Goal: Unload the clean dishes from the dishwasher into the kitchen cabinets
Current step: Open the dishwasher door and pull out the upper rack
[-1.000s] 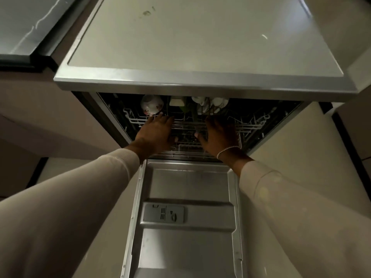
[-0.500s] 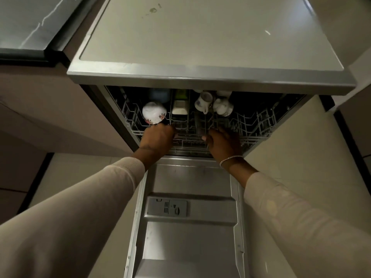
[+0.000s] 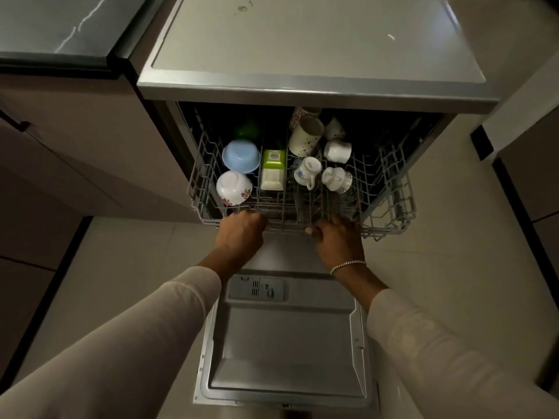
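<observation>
Only a label (image 3: 274,154) on the green container (image 3: 272,175) in the rack (image 3: 396,192) bears print, illegible.

No legible txt; green box (image 3: 273,167) label too blurry.

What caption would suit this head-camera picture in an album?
Left hand and right hand grip the rack's front, bowls and cups inside, above the open door.

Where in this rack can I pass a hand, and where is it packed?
Free: the right end of the rack, beyond the teacups, and the dishwasher top. Crowded: blue bowl, floral bowl, green container and tall mug fill left and middle. The left hand and right hand grip the front rail.
</observation>
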